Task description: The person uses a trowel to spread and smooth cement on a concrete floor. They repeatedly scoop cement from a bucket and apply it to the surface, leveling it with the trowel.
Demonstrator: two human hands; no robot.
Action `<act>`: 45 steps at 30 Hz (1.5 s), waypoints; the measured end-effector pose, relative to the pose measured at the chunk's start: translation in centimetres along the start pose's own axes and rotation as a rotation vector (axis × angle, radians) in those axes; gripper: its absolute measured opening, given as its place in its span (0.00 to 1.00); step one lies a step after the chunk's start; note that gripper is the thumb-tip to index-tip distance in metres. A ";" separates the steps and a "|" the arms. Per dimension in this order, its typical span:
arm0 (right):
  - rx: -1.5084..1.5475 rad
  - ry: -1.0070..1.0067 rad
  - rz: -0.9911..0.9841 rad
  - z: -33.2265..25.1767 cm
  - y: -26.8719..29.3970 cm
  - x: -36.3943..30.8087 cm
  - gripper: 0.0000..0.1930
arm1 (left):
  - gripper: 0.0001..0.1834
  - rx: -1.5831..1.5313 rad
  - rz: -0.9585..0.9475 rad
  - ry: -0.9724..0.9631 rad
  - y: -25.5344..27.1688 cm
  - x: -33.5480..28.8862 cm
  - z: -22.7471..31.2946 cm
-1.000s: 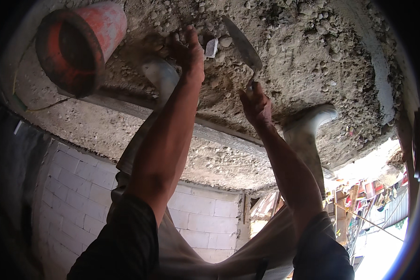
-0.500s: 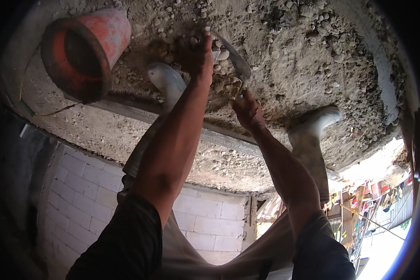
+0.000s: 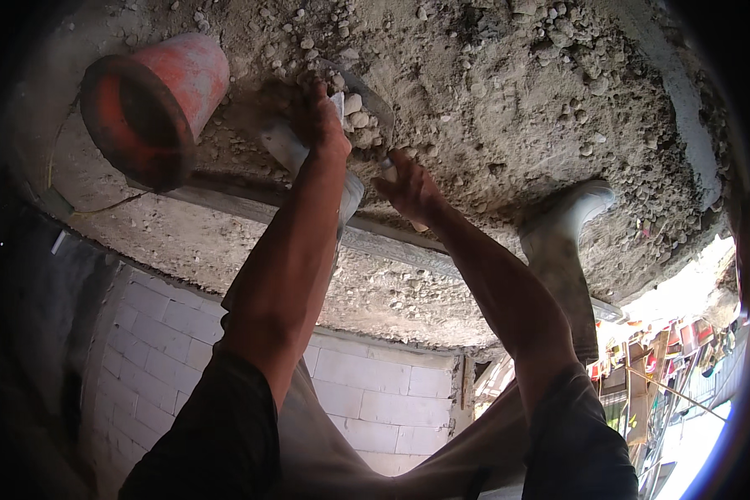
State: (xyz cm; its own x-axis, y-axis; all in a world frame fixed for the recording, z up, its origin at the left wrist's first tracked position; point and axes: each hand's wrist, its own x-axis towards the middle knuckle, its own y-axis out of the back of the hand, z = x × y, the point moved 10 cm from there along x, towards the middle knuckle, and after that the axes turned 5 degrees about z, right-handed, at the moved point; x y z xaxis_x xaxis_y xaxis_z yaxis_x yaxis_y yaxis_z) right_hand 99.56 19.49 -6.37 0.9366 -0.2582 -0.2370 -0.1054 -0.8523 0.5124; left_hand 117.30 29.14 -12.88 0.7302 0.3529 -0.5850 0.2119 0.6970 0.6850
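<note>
My right hand (image 3: 412, 190) is closed around the pale handle (image 3: 389, 171) of a trowel. Its thin grey blade (image 3: 373, 98) curves away from me, and several pale stones (image 3: 357, 115) lie on or against it. Just left of those stones is my left hand (image 3: 323, 121), dark and partly blurred, with one digit pointing up. A whitish flat piece (image 3: 338, 102) shows beside that hand. Whether its fingers grip the piece is hidden. At the upper left, an orange-red bucket (image 3: 183, 75) lies tipped on its side, its dark mouth toward me.
Rough sandy ground with loose gravel (image 3: 492, 100) spreads around both hands. My rubber boots (image 3: 558, 225) stand on either side of the trowel. A long ledge (image 3: 392, 246) crosses behind them, above a wall of pale blocks (image 3: 367, 392). Cluttered boards (image 3: 642, 383) stand at the lower right.
Both hands and the trowel have moved left, toward the bucket. The left hand is also slightly nearer to me. Stones now show more plainly on or against the blade.
</note>
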 end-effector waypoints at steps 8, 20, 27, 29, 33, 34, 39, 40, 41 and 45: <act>-1.333 0.565 0.327 -4.9 3.6 -10.9 0.21 | 0.31 -0.033 -0.029 0.027 0.8 -10.1 1.7; 0.581 -0.704 0.329 3.4 31.6 -31.5 0.22 | 0.23 0.123 -0.320 -0.199 -14.0 -44.8 5.9; 0.622 -0.986 0.515 9.5 39.7 -44.6 0.19 | 0.32 0.295 -0.507 -0.173 -25.6 -60.9 1.0; 0.659 -1.003 0.591 11.9 41.4 -47.4 0.19 | 0.34 0.396 -0.578 -0.302 -28.8 -64.7 0.7; 0.579 -1.061 0.725 18.0 44.9 -52.2 0.20 | 0.39 0.572 -0.752 -0.442 -36.3 -72.3 -1.0; 0.496 -1.114 0.747 19.8 45.9 -53.3 0.20 | 0.39 0.588 -0.904 -0.347 -38.0 -73.8 -2.3; 0.652 -1.485 1.233 26.2 47.2 -58.6 0.21 | 0.38 0.817 -1.287 -0.279 -41.4 -76.6 -6.1; 0.712 -1.537 1.252 26.6 46.4 -58.7 0.21 | 0.37 0.867 -1.263 -0.360 -41.0 -75.0 -6.2; 0.782 -1.557 1.273 26.7 45.5 -58.6 0.22 | 0.36 0.918 -1.234 -0.435 -40.1 -73.0 -6.4; 0.505 -1.627 1.135 26.3 43.8 -57.8 0.23 | 0.34 1.116 -1.075 -0.494 -33.5 -61.1 -6.7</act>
State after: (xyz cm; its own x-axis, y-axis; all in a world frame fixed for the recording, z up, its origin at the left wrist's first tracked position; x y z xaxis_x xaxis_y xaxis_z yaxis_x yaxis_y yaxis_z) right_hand 31.99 -14.84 8.06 -0.6709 -0.4925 -0.5544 -0.6365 -0.0011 0.7712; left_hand 61.20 -11.57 -3.01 0.0222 -0.3479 -0.9373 0.9130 -0.3750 0.1608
